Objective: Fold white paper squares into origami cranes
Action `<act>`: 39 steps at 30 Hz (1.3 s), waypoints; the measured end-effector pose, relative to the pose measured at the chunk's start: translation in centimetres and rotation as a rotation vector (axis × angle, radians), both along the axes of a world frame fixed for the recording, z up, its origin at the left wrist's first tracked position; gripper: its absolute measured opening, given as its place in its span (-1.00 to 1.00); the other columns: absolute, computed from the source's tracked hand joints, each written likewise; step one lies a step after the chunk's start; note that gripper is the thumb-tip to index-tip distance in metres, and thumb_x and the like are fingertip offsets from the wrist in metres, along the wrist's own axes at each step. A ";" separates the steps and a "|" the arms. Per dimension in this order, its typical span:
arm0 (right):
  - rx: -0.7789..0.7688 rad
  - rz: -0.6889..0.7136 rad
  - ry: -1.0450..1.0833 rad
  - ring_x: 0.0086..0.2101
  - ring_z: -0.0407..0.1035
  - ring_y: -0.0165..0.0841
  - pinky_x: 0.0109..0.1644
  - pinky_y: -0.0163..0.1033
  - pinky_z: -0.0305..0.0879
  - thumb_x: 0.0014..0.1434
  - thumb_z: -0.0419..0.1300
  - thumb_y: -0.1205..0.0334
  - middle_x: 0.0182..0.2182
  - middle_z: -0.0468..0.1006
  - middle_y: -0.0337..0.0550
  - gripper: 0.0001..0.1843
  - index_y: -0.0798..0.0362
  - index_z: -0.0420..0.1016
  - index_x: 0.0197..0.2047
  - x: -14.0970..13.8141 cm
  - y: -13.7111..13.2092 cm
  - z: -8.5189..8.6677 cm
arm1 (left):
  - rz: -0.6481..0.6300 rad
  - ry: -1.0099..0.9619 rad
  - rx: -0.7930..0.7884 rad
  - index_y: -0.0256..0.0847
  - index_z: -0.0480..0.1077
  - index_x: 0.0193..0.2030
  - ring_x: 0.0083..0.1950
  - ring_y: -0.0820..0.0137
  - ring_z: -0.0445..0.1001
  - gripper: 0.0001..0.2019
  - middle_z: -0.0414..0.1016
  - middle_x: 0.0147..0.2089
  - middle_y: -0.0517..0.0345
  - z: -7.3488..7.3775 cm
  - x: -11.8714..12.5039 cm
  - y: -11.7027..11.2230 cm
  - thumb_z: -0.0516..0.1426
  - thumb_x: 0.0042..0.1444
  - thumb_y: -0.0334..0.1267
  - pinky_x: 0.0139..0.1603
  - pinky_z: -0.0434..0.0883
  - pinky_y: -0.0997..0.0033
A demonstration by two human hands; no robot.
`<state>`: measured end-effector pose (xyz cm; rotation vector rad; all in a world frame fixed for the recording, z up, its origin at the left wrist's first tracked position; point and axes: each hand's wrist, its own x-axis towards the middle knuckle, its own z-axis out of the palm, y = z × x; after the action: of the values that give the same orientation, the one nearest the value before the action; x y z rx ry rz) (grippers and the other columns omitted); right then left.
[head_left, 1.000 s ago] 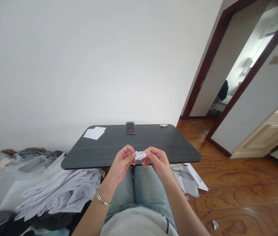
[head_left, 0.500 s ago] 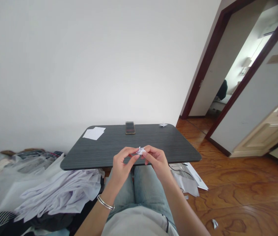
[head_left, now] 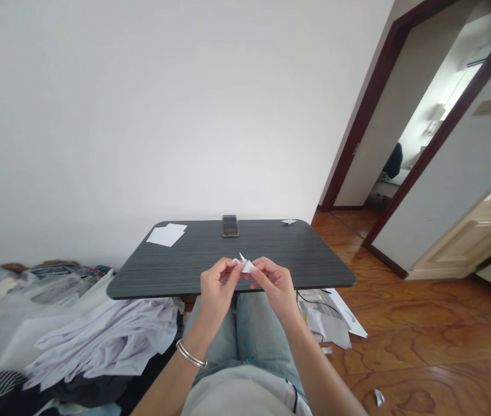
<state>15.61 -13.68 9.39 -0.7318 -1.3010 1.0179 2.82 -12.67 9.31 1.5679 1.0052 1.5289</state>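
A small folded white paper piece (head_left: pixel 247 266), with a thin point sticking up, is pinched between both hands over the near edge of the dark table (head_left: pixel 193 263). My left hand (head_left: pixel 219 284) grips its left side between thumb and fingers, and a silver bangle circles that wrist. On the other side, my right hand (head_left: pixel 274 283) pinches the paper's right part. Fingertips cover some of the folds. At the table's far right corner rests a folded paper crane (head_left: pixel 289 221). White paper sheets (head_left: pixel 167 235) lie at the far left.
A phone (head_left: pixel 230 226) leans on a stand at the table's back edge, by the white wall. Piled clothes (head_left: pixel 106 341) fill the left side. Papers and a cable (head_left: pixel 332 323) lie low at the right, and a paper scrap (head_left: pixel 379 397) is on the wooden floor.
The folded paper has turned in my fingers, so a thin upright point and a flat triangular face now show. Both hands stay in nearly the same place.
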 end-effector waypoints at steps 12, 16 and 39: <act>0.049 -0.231 -0.093 -0.25 0.30 -0.31 -0.26 -0.27 0.20 0.07 0.19 0.26 -0.32 0.42 -0.13 -0.82 0.07 0.44 -0.55 0.1 0.2 -0.6 | 0.005 -0.224 -0.070 -0.26 0.38 -0.49 -0.48 0.49 0.45 -0.86 0.49 -0.47 0.21 0.0 0.6 -0.1 0.22 -0.05 -0.25 -0.41 0.42 0.54; 0.005 -0.174 0.008 -0.35 0.31 -0.36 -0.30 -0.29 0.18 0.06 0.19 0.24 -0.37 0.47 -0.17 -0.77 0.08 0.40 -0.59 -0.1 0.3 -0.9 | 0.002 -0.273 -0.077 -0.26 0.38 -0.48 -0.46 0.47 0.46 -0.85 0.50 -0.45 0.20 0.0 0.8 -0.2 0.23 -0.06 -0.24 -0.40 0.44 0.52; -0.021 -0.155 -0.105 -0.46 0.34 -0.36 -0.35 -0.28 0.27 0.06 0.21 0.20 -0.51 0.50 -0.16 -0.82 0.09 0.47 -0.52 0.0 -0.1 -0.8 | -0.253 -0.158 -0.295 -0.28 0.51 -0.31 -0.52 0.52 0.37 -0.78 0.52 -0.46 0.17 1.4 -0.9 0.6 0.26 -0.12 -0.24 -0.46 0.36 0.54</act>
<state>15.66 -13.82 8.60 -0.8981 -1.3034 0.8796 1.95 -12.11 10.76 1.2918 0.8623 1.2468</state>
